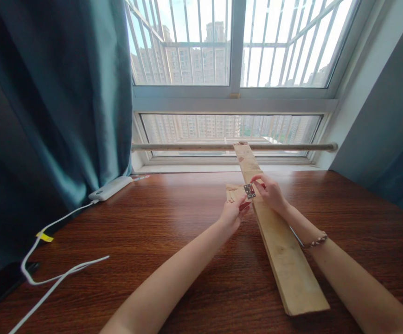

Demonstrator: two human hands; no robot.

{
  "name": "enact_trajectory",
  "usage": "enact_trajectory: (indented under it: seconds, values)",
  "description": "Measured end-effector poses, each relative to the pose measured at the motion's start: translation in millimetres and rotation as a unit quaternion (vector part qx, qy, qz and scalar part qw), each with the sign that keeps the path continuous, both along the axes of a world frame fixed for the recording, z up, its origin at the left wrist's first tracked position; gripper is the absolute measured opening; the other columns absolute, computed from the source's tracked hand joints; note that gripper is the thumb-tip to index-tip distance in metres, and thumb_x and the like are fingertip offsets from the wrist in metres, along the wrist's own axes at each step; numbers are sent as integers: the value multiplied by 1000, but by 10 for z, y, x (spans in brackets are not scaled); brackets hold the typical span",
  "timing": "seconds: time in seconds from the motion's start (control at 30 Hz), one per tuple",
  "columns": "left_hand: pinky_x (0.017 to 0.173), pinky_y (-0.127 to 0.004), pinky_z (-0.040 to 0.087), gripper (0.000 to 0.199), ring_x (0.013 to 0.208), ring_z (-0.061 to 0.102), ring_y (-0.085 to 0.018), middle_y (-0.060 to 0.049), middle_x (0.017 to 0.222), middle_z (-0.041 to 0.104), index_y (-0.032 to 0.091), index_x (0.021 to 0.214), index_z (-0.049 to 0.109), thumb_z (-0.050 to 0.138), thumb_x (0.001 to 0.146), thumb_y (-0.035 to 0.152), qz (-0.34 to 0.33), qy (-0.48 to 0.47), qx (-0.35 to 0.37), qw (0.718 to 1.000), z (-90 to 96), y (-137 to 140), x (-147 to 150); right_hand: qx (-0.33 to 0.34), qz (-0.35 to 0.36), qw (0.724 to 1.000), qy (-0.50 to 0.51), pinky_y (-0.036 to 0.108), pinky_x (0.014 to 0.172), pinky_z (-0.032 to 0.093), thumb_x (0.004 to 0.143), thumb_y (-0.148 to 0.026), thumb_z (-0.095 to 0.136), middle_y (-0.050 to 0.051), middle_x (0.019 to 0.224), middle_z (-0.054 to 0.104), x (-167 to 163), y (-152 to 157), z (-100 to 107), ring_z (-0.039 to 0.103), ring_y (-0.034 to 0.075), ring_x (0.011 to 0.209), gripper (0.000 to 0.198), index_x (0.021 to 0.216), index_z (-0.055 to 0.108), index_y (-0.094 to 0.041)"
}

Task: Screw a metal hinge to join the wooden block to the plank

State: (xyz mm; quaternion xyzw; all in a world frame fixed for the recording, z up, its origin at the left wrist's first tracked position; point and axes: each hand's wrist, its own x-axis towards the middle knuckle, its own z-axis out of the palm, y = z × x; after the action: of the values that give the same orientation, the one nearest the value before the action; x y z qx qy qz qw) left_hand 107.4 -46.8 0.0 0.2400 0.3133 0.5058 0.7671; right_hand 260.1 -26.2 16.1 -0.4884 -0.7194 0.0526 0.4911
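Observation:
A long pale wooden plank [284, 250] lies on the table, its far end by the window rail. A short wooden piece [233, 189] juts out from the plank's left side. Where the two meet sits a small dark metal hinge [249, 190] with holes in it. My left hand [233, 214] grips the short piece, thumb on top by the hinge and fingers curled below. From the right, my right hand [270, 191] pinches the hinge's edge between thumb and forefinger over the plank. A thin metal rod [296, 235] lies partly hidden beneath my right wrist.
A white power strip [111, 188] lies at the table's left edge, with a white cable [65, 213] bearing a yellow tag [44, 237]. Dark blue curtains [93, 93] hang at left. Beyond the brown table [173, 222], a metal rail [187, 147] crosses before the window.

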Motion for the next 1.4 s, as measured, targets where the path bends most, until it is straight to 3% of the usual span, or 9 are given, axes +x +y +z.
enact_trajectory:
  seconds: [0.3,0.4,0.47,0.57,0.7,0.77,1.0,1.17,1.4]
  values:
    - [63,-23,48,12,57,60,-9,-5,74,67,13,86,64,64,75,9,-5,-5,-3,1000,-23,15,9,25,73,997,-15,24,55,41,80,-25,59,4,81,61,-64,-57,63,52,12,63,10,78,68,-20]
    - [62,-22,47,12,56,59,-9,-5,76,67,13,86,64,64,75,8,0,-3,-6,1000,-41,19,13,12,74,989,126,22,49,37,77,-28,64,2,77,60,-77,-83,117,46,9,56,9,78,69,-20]
    - [62,-22,47,10,57,59,-9,-6,76,67,13,84,63,64,75,8,0,1,-7,1000,-46,16,12,-29,90,953,287,19,41,30,75,-31,67,-2,64,54,-59,-78,167,37,6,46,14,81,68,-19]
    - [62,-22,47,8,58,60,-9,-6,74,67,13,81,63,66,74,9,-2,6,-7,1000,-43,7,6,-156,146,838,502,14,33,24,79,-26,63,-5,56,46,24,-46,250,28,3,39,9,76,62,-17]
    - [62,-22,48,7,57,60,-10,-5,69,65,13,80,62,66,74,10,-2,5,-13,1000,-33,6,3,-315,160,738,575,11,32,31,84,-18,51,0,59,51,166,-4,297,41,5,44,19,66,51,-15]
    - [62,-22,48,7,57,60,-10,-5,69,65,13,82,62,64,76,10,1,6,-13,1000,-33,13,5,-335,149,760,537,13,32,33,83,-22,55,3,62,54,217,-1,284,43,6,46,18,67,54,-14]
    - [67,-24,49,10,60,61,-10,-6,75,67,14,87,62,62,78,10,10,-2,-6,1000,-34,16,0,-309,136,935,110,19,40,19,63,-38,75,-6,51,41,284,-57,238,32,5,45,31,79,69,-13]
    - [67,-24,49,11,60,61,-10,-7,76,68,13,90,63,61,79,12,2,4,-10,1000,-24,9,-2,-247,139,959,-16,23,45,15,65,-42,71,-9,47,29,251,-21,192,24,5,47,32,79,73,-13]
    - [67,-24,49,11,59,61,-10,-7,78,68,12,92,63,57,82,12,-1,6,-14,1000,0,0,-3,-211,154,965,3,24,48,18,66,-40,70,-8,49,32,195,-44,177,27,6,50,27,72,70,-14]
